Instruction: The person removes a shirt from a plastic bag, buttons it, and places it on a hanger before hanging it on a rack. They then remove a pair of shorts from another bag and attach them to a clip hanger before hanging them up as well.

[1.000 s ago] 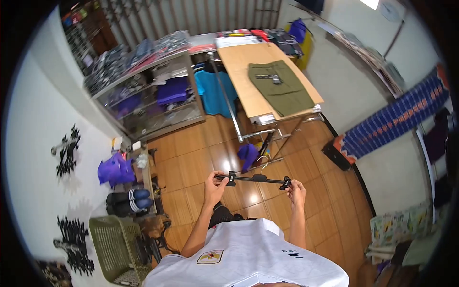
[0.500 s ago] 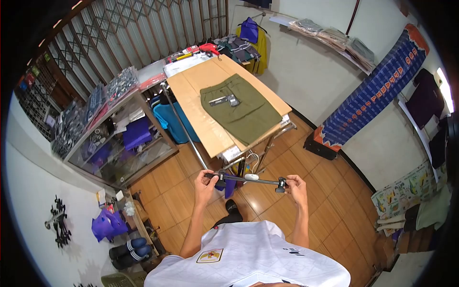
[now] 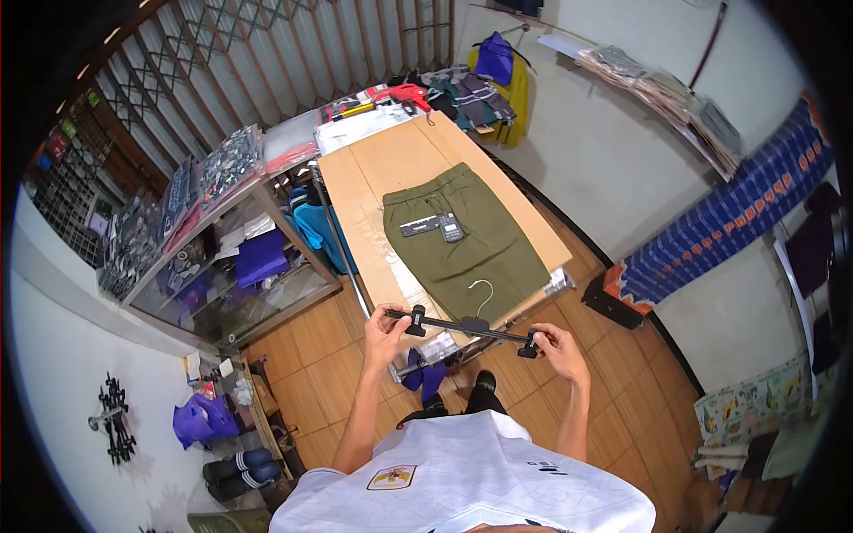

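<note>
A black clip hanger (image 3: 476,327) with a pale metal hook spans between my two hands, just over the near edge of the table. My left hand (image 3: 386,336) grips its left end beside one clip. At the other end, my right hand (image 3: 558,351) is closed at the right clip. Olive green folded shorts (image 3: 480,253) lie flat on the wooden table (image 3: 355,195) beyond the hanger. On the shorts rest a black label strip (image 3: 418,226) and a dark hang tag (image 3: 452,229).
A glass cabinet (image 3: 267,306) topped with packed garments stands left of the table. A red tag gun (image 3: 410,96) lies at the table's far end. Blue printed boxes (image 3: 711,218) lean in a long stack at right. Clip hangers (image 3: 113,417) hang on the left wall.
I have stepped closer to the table with the hanger in both hands. The hanger has turned, so its hook now points up toward the shorts.
</note>
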Available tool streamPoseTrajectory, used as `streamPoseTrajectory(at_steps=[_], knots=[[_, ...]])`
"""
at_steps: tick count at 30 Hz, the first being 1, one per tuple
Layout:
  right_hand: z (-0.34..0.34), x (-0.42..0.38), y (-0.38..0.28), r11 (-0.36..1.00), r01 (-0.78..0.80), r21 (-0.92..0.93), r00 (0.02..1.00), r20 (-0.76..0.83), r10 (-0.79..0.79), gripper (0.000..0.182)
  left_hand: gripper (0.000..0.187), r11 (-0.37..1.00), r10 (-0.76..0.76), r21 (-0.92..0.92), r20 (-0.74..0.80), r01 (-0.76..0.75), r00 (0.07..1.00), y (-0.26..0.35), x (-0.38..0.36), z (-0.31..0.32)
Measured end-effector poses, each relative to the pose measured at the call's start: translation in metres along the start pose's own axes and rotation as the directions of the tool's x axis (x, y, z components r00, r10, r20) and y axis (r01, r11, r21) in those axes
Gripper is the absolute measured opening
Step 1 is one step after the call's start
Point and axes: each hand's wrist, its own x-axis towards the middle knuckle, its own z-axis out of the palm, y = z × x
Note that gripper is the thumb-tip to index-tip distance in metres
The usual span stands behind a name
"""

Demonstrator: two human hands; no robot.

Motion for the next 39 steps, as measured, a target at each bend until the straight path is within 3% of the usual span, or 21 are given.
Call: streamPoseTrajectory(at_steps=[10,12,14,16,19,23,25,29,32,38,39], knots=[[-0.064,0.164,-0.024,0.989,0.144,-0.032,0.983,0.120,-0.140,0.023,0.042,0.987,0.060,-0.135,-0.173,-0.084,0.983,-0.004,0.086,0.055],[-0.084,0.193,-0.032,0.988,0.138,-0.064,0.986,0.102,-0.131,0.024,0.046,0.998,0.058,-0.019,-0.221,-0.064,0.973,-0.009,0.115,0.068],[-0.098,0.221,-0.031,0.988,0.150,0.035,0.986,0.067,-0.152,0.023,0.046,0.999,0.045,0.042,-0.286,-0.035,0.957,-0.011,0.143,0.088],[-0.109,0.247,-0.039,0.985,0.156,0.075,0.988,0.007,-0.157,0.021,0.040,0.981,0.112,0.182,-0.239,-0.068,0.965,-0.026,0.174,0.102],[-0.121,0.284,-0.043,0.983,0.108,0.152,0.994,0.005,-0.110,0.021,0.038,0.870,0.214,0.477,-0.135,-0.126,0.967,-0.024,0.218,0.129],[-0.127,0.337,-0.040,0.972,0.145,0.185,0.989,0.005,-0.149,0.023,0.052,0.594,0.291,0.790,-0.033,-0.153,0.956,-0.021,0.282,0.156],[-0.125,0.361,-0.046,0.963,0.174,0.205,0.984,-0.012,-0.175,0.021,0.060,0.419,0.313,0.899,-0.011,-0.128,0.950,-0.020,0.313,0.165],[-0.117,0.403,-0.058,0.955,0.173,0.240,0.984,-0.009,-0.176,0.020,0.068,0.282,0.314,0.955,-0.003,-0.090,0.949,-0.025,0.367,0.174],[-0.110,0.422,-0.072,0.949,0.160,0.272,0.986,0.000,-0.166,0.021,0.069,0.221,0.093,0.975,-0.051,0.029,0.994,-0.020,0.392,0.179],[-0.094,0.463,-0.079,0.942,0.151,0.300,0.982,0.066,-0.179,0.022,0.077,0.161,-0.201,0.983,-0.057,0.090,0.978,0.005,0.416,0.183],[-0.089,0.469,-0.082,0.942,0.150,0.299,0.981,0.076,-0.180,0.022,0.074,0.155,-0.180,0.983,-0.064,0.093,0.982,0.005,0.419,0.184]])
